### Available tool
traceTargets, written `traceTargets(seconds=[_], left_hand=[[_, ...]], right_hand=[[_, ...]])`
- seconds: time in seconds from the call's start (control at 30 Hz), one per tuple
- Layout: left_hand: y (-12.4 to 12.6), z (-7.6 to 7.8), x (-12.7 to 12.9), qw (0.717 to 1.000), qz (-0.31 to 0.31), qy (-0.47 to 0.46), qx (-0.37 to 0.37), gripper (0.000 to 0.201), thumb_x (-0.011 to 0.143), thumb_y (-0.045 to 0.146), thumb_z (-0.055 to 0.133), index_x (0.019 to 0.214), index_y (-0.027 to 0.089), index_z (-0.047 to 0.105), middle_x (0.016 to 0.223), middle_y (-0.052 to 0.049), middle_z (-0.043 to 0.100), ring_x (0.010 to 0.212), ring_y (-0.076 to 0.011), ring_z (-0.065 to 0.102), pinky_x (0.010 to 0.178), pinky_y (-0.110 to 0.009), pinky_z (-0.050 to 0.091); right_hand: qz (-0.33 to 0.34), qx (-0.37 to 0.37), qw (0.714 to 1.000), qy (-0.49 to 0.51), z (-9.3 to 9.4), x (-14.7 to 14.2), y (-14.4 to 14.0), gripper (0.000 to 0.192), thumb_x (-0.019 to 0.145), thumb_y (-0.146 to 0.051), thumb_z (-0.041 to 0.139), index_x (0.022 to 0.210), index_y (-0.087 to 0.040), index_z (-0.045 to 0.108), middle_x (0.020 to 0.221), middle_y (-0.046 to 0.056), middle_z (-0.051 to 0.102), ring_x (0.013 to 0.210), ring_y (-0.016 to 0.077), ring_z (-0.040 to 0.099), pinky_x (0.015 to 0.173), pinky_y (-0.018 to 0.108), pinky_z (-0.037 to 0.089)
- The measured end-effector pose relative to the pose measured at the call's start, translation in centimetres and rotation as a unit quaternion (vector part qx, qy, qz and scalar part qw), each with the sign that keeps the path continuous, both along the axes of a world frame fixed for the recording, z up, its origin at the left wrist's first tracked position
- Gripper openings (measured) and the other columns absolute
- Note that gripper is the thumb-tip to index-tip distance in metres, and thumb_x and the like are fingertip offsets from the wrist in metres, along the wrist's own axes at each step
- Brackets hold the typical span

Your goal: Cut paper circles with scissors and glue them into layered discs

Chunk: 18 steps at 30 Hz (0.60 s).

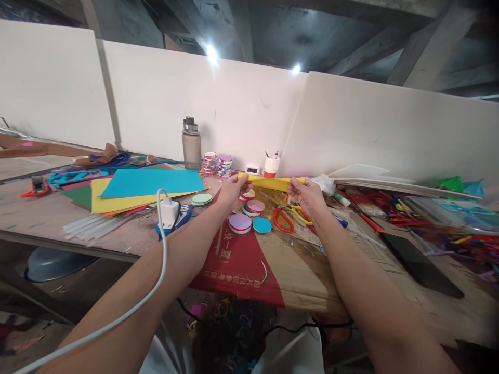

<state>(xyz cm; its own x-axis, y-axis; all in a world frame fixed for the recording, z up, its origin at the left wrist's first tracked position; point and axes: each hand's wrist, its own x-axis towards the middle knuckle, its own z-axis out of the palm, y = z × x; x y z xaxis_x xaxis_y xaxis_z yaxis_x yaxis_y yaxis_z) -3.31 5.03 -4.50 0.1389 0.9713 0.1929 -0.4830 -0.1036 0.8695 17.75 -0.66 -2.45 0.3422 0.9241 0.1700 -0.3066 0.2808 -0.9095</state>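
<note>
Basically one view, head cam, looking down over both forearms. Left hand (234,188) and right hand (306,193) were stretched out over the table (47,218), each pinching one end of a yellow strip (273,181). Strip was held level, off the surface, just above the paper discs (240,223) and in front of the cup (271,166) — likely kept taut between the two grips so it stayed flat. Left fingers (242,179) were curled shut on the left end, thumb on top. Right fingers were closed on the right end too, thumb over the edge; neither hand was open. Red scissors (283,220) lay just below the right hand, not touched. Stacked coloured sheets (150,183) sat well to the left, bottle (191,143) behind them at the wall. Charger (168,210) with white cable ran across the left arm.
</note>
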Motion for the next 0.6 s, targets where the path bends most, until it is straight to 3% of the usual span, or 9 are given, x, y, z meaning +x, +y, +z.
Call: traceTargets(seconds=[0.27, 0.47, 0.6], left_hand=[[0.01, 0.00, -0.18, 1.000, -0.005, -0.018, -0.009, 0.014, 0.079, 0.019, 0.072, 0.079, 0.011, 0.060, 0.065, -0.002, 0.066, 0.056, -0.0089, 0.064, 0.060, -0.020, 0.049], [-0.25, 0.22, -0.05, 0.999, 0.003, -0.013, -0.038, 0.014, 0.082, 0.014, 0.068, 0.075, 0.011, 0.056, 0.062, -0.002, 0.064, 0.056, -0.0101, 0.065, 0.058, -0.020, 0.050], [-0.22, 0.13, 0.05, 0.999, 0.013, -0.005, -0.050, 0.024, 0.078, 0.012, 0.072, 0.071, 0.014, 0.050, 0.062, 0.000, 0.064, 0.060, -0.0110, 0.068, 0.066, -0.023, 0.054]], right_hand=[[0.004, -0.040, 0.999, 0.019, 0.12, 0.17, -0.05, 0.017, 0.074, -0.008, 0.074, 0.069, -0.016, 0.060, 0.056, -0.002, 0.064, 0.051, 0.0073, 0.060, 0.053, 0.017, 0.058], [-0.020, -0.054, 0.998, 0.001, 0.12, -0.09, -0.07, 0.014, 0.080, -0.004, 0.066, 0.070, -0.014, 0.061, 0.055, -0.002, 0.063, 0.051, 0.0066, 0.060, 0.053, 0.017, 0.057], [-0.051, -0.058, 0.997, -0.004, 0.00, -0.44, -0.01, 0.018, 0.079, -0.004, 0.066, 0.067, -0.015, 0.058, 0.053, -0.003, 0.062, 0.049, 0.0067, 0.058, 0.050, 0.016, 0.055]])
